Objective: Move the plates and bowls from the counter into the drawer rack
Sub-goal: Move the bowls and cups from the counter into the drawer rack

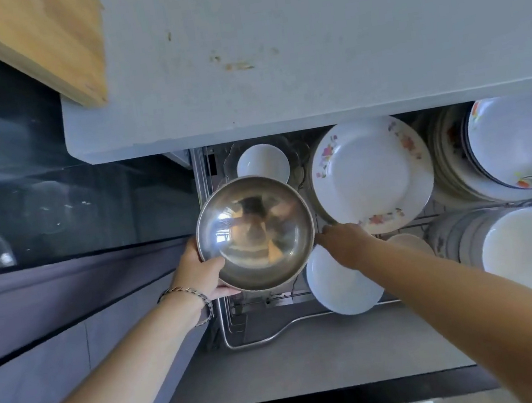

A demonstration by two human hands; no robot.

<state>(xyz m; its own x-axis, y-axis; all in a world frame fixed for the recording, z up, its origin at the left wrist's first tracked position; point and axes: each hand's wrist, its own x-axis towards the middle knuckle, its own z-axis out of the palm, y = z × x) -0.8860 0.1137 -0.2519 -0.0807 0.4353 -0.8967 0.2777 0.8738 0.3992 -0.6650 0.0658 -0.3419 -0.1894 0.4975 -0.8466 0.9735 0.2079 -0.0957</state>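
The left hand (199,272) grips the steel bowl (255,233) by its left rim, above the left end of the drawer rack (260,339). The right hand (346,244) touches the bowl's right rim; whether it grasps, I cannot tell.

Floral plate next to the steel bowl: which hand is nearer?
Right. The right hand is just by the near rim of the floral plate; the left hand grips the steel bowl on its far left side.

Soft, even daylight; glare on the steel bowl (255,233); edges bowed, perhaps slightly blurred.
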